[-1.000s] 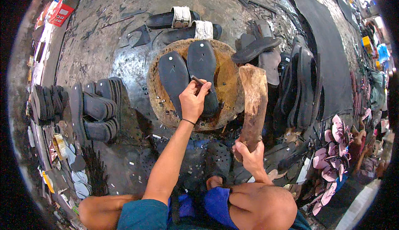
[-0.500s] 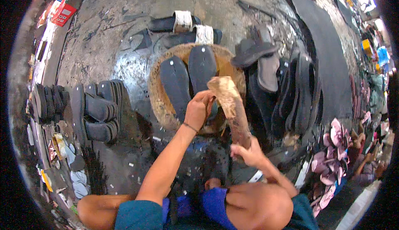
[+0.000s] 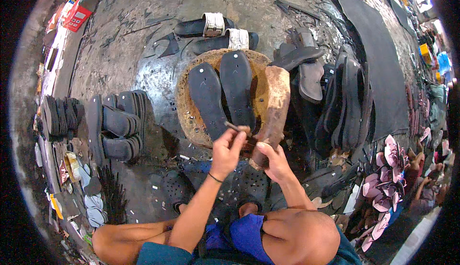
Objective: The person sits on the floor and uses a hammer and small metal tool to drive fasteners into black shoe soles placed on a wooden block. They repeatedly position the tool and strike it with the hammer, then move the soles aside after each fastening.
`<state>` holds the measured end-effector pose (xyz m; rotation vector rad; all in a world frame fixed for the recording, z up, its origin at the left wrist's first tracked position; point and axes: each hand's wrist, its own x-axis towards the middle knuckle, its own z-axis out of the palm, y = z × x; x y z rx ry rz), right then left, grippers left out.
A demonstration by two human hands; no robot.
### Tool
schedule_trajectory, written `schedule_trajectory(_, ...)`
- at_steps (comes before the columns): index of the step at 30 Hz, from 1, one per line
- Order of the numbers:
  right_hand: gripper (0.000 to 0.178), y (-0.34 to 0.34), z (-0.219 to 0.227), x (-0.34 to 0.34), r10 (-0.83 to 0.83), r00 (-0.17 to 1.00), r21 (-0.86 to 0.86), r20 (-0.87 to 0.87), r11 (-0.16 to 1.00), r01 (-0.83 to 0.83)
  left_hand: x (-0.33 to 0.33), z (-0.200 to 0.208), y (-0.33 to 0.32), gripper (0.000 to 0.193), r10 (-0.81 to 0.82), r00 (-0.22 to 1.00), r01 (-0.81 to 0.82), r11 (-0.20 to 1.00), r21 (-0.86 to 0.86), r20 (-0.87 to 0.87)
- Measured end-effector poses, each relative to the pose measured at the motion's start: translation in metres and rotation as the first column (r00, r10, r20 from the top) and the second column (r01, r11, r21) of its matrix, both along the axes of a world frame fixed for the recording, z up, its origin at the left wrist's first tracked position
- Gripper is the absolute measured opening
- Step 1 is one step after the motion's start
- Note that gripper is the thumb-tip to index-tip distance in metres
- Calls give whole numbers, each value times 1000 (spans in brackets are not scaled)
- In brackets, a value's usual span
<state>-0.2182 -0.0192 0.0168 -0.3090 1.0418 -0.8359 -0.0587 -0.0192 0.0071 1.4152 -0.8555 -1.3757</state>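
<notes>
My left hand [image 3: 226,152] is closed on a thin dark metal rod [image 3: 233,126], probably a punch, whose end points to the left. Close beside it, my right hand [image 3: 274,162] grips the lower end of a thick wooden club [image 3: 277,95], its pale, worn end pointing away from me. Two black sandal soles, the left sole [image 3: 206,90] and the right sole [image 3: 236,80], lie side by side on a round wooden block [image 3: 185,114]. Each sole has a white dot near its far end. The near ends are partly hidden by my left hand.
Beyond the block lie two black sandals with white straps [image 3: 238,39]. Stacked black soles [image 3: 120,121] stand at the left, with more soles [image 3: 352,102] at the right. A black rubber sheet [image 3: 378,73] and pink sandals [image 3: 383,183] lie farther right.
My left hand has come back toward me from the right sole, tipping the rod sideways. The club has shifted right and lies alongside the block, and my right hand has moved closer to my left.
</notes>
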Motion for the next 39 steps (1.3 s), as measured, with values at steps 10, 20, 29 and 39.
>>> schedule_trajectory(10, 34, 16, 2, -8, -17, 908, -236, -419, 967, -91, 40, -17, -57, 20, 356, 926, -367, 927, -77, -129)
schedule_trajectory(20, 49, -3, 102, -17, 88, 854, -204, -512, 954, -220, 29, -40, -63, 21, 309, 822, -198, 942, -269, 478)
schedule_trajectory(29, 39, -10, 33, -42, 276, 616, -386, -738, 577, -720, 29, -56, -53, 18, 207, 742, 140, 882, -450, 637)
schedule_trajectory(39, 40, 5, -2, -16, 325, 928, 86, -181, 946, -314, 49, -17, -63, 28, 513, 830, -522, 853, 16, -219)
